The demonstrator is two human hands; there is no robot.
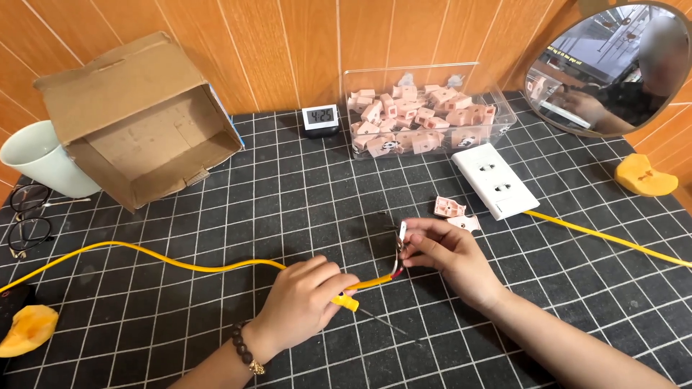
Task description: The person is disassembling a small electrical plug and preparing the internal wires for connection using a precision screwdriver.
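My left hand (301,302) grips a yellow cable (180,265) near its stripped end, together with a yellow-handled screwdriver (347,302) whose thin shaft points down to the right. My right hand (447,256) pinches the bared wire ends (398,248) at the tip of that cable, holding a small white piece between thumb and forefinger. Two pink connector pieces (453,212) lie just beyond my right hand. A white socket strip (495,180) with its own yellow cable (613,240) lies to the right.
The black grid mat (288,209) covers the table. A clear bin of pink connectors (425,119), a small digital clock (320,119), an open cardboard box (144,119), a white cup (40,158), glasses (27,223), a round mirror (613,68) and orange pieces (641,176) stand around.
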